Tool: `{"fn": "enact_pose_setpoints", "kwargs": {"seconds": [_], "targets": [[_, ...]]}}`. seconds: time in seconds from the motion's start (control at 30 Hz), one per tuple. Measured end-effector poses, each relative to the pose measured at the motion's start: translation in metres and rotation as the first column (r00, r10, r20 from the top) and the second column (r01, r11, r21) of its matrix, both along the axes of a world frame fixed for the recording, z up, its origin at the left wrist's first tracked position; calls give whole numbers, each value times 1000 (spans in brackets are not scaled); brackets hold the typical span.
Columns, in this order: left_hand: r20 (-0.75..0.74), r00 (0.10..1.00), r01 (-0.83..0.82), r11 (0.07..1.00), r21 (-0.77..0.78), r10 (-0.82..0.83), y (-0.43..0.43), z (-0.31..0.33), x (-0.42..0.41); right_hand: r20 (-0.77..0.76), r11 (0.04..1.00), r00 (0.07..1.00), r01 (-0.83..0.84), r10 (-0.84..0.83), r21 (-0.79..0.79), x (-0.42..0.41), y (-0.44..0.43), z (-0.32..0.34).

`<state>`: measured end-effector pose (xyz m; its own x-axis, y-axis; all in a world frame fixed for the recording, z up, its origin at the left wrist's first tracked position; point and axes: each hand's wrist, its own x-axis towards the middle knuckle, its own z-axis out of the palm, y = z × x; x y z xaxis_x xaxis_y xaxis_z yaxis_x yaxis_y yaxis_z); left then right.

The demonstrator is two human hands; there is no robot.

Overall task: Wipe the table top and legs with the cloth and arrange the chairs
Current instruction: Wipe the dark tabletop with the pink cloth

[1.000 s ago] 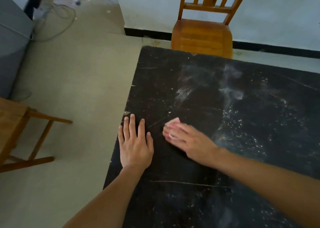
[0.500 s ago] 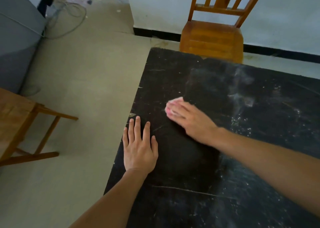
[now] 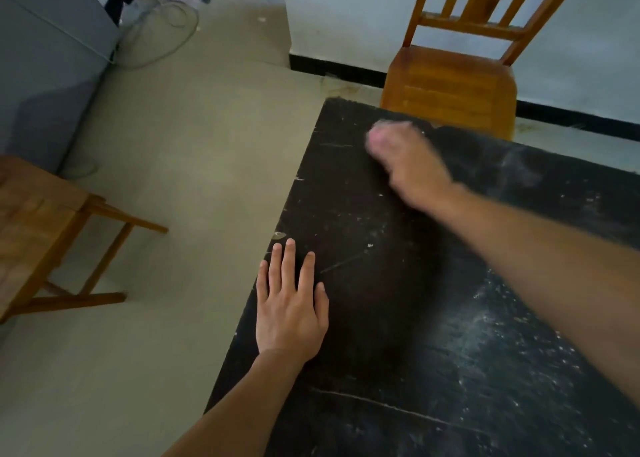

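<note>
The black table top (image 3: 398, 318) is scratched and dusty, with white specks mostly on its right side. My right hand (image 3: 412, 165), blurred by motion, presses a pink cloth (image 3: 379, 136) onto the table near its far left corner; only a small edge of the cloth shows past my fingers. My left hand (image 3: 291, 304) lies flat on the table by the left edge, fingers spread, holding nothing. A wooden chair (image 3: 450, 85) stands at the far edge of the table, its seat partly tucked under. Another wooden chair (image 3: 38, 228) stands apart on the floor to the left.
A grey cabinet (image 3: 45, 75) stands at the far left, with a loose cable (image 3: 162, 37) looping on the floor beside it. A white wall with a black skirting (image 3: 339, 70) runs behind the far chair. Pale floor (image 3: 190, 179) lies between the table and the left chair.
My right hand has swept the cloth away from me, from beside my left hand up to the table's far left corner. My left hand has stayed flat in place.
</note>
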<state>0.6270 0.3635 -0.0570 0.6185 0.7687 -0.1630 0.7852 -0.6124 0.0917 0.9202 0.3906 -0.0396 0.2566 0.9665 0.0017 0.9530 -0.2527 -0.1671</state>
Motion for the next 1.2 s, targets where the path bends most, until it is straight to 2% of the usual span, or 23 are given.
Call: {"fn": "enact_pose_setpoints", "kwargs": {"seconds": [0.03, 0.07, 0.1, 0.13, 0.17, 0.2, 0.27, 0.33, 0.4, 0.43, 0.47, 0.53, 0.6, 0.67, 0.7, 0.77, 0.83, 0.9, 1.1, 1.2], "targets": [[7, 1000, 1, 1000, 4, -1, 0, -1, 0, 33, 981, 981, 192, -192, 6, 27, 7, 7], [12, 1000, 2, 1000, 4, -2, 0, -1, 1, 39, 907, 907, 420, -419, -19, 54, 13, 18], [17, 1000, 6, 1000, 5, -6, 0, -1, 0, 22, 808, 809, 588, -588, -39, 71, 16, 30], [22, 1000, 10, 1000, 5, -10, 0, -1, 0, -4, 738, 739, 672, -673, -55, 77, 21, 40], [28, 1000, 11, 1000, 7, -11, 0, 0, 0, -19, 738, 738, 674, -674, -33, 72, 28, 45], [34, 999, 10, 1000, 9, -10, 0, 0, 0, -26, 818, 818, 575, -574, 34, 55, 37, 47], [37, 999, 12, 1000, 10, -12, 0, 2, 0, -70, 958, 965, 259, -252, 124, 4, 53, 41], [34, 999, 15, 1000, 8, -15, 0, 2, 0, -139, 993, 990, 12, 4, 114, -44, 66, 28], [40, 999, 8, 1000, 11, -9, 0, 1, -1, -100, 994, 989, -107, 109, 22, -59, 71, 14], [47, 999, 6, 1000, 15, -7, 0, 1, 0, -69, 996, 994, -84, 85, 17, -51, 70, 9], [57, 998, 7, 1000, 18, -8, 1, 1, 1, -56, 999, 998, 11, -9, 40, -34, 67, 6], [76, 997, 7, 1000, 21, -8, 2, 1, 1, -22, 959, 960, 280, -279, 40, 15, 58, 9], [78, 997, 7, 1000, 7, -8, 1, 0, 0, -11, 835, 837, 545, -547, -81, 62, 38, 28], [66, 998, -1, 1000, -11, 2, 1, 2, -1, -15, 745, 747, 661, -665, -89, 82, 12, 43], [64, 998, -10, 1000, -19, 11, 1, 4, -1, -25, 752, 751, 658, -659, -45, 81, 1, 49], [67, 997, -22, 999, -45, 25, 2, 5, 1, -57, 837, 837, 546, -544, 35, 54, -25, 58], [71, 997, -26, 997, -73, 31, 3, 7, 2, -86, 904, 904, 423, -418, 55, 8, -60, 62], [86, 996, -21, 998, -66, 27, 2, 7, 1, -152, 934, 932, 344, -328, 93, -42, -99, 55], [143, 990, -3, 997, -79, 14, 0, 2, -3, -261, 936, 928, 313, -265, 160, -237, -223, 40], [243, 969, 2, 989, -149, 34, -10, 9, -24, -367, 960, 897, 278, -246, 35, -330, -264, 37]]}}
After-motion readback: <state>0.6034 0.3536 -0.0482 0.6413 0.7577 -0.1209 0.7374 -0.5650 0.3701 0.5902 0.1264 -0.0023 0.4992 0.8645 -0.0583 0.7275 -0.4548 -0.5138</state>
